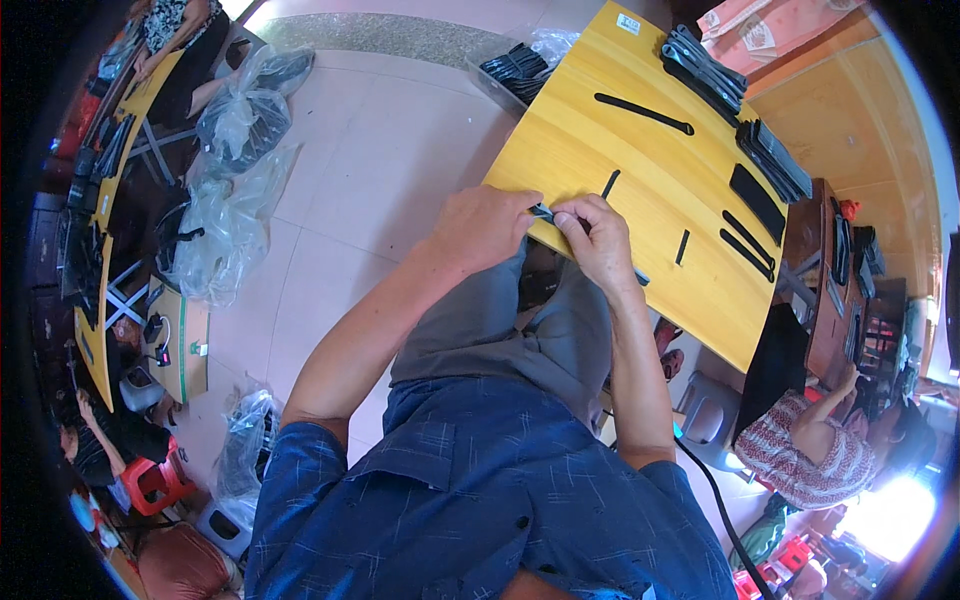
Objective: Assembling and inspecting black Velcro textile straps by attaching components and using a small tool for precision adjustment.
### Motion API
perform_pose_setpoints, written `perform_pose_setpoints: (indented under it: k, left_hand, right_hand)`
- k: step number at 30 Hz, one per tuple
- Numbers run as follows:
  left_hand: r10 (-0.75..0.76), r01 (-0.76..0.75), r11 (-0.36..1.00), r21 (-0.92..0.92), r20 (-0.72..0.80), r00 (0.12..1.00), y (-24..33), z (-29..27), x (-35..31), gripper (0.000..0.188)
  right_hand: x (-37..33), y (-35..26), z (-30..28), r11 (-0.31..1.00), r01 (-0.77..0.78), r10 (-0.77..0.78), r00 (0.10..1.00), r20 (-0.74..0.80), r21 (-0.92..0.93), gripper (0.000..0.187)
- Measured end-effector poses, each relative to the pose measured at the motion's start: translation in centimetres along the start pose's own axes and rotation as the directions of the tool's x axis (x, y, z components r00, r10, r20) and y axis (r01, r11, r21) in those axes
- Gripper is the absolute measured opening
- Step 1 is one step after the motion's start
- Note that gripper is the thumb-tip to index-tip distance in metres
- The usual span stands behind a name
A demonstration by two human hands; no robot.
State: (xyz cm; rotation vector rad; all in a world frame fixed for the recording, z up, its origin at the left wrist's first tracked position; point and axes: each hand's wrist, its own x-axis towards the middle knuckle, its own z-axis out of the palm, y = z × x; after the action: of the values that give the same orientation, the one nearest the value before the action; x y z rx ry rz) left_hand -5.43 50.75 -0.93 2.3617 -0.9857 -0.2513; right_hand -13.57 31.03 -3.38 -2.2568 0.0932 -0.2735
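Dark strip (541,211) is sitting between the two hands, just above the near edge of the yellow worktop (560,150); clock directions here are running from that point, twelve at the top. The worktop is spreading from twelve round to four o'clock. Along its far edge, two stacks of grey-and-black pieces (703,72) are lying between one and three o'clock, probably pushed there to leave the near wood free for handling. A flat black panel (758,203) is resting toward three o'clock. The left hand (478,228) and the right hand (600,240) are meeting at the strip, the fingers of both clamping it, seemingly because so small a piece is needing a pinch from two sides. A long strap (645,112) is lying singly between one and two o'clock, and two straps (750,240) are lying parallel past three, perhaps spaced for easy picking. Short strips (683,247) are lying nearer, at two and between three and four. Among containers, clear plastic bags (240,125) are slumping on the floor between nine and ten; the upper one is showing dark contents, too blurred to name. A cardboard box (195,320) is standing near eight, its contents unclear. A clear bin (492,94) near twelve is holding bundled black pieces (515,66).
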Motion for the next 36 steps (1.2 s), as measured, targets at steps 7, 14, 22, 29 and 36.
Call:
perform_pose_setpoints:
  k: [7, 14, 22, 29, 36]
  left_hand:
    - [-0.047, 0.047, 0.999, 0.005, 0.011, 0.999, 0.3, -0.2, 0.4, 0.030]
    - [-0.121, 0.110, 0.988, 0.113, 0.091, 0.989, 1.8, -1.3, 1.5, 0.026]
    - [-0.137, 0.091, 0.964, 0.251, 0.169, 0.976, 2.0, -1.5, 2.6, 0.019]
    - [-0.131, 0.058, 0.948, 0.314, 0.216, 0.968, 1.9, -1.9, 3.4, 0.020]
    - [-0.162, 0.065, 0.935, 0.349, 0.256, 0.953, 2.5, -2.3, 3.2, 0.021]
  right_hand:
    - [0.0, 0.1, 0.1, 1.000, 0.015, -0.015, 1.000, -0.014, 0.008, 0.010]
    - [-0.1, 0.1, 0.1, 1.000, -0.008, 0.008, 1.000, -0.007, 0.012, 0.012]
    - [-0.1, 0.3, 0.2, 1.000, 0.008, -0.007, 1.000, -0.015, 0.018, 0.010]
    - [-0.2, 0.1, 0.2, 1.000, -0.004, 0.004, 1.000, -0.016, 0.021, 0.011]
    - [-0.4, 0.5, 0.2, 1.000, 0.021, -0.021, 1.000, -0.023, 0.020, 0.011]
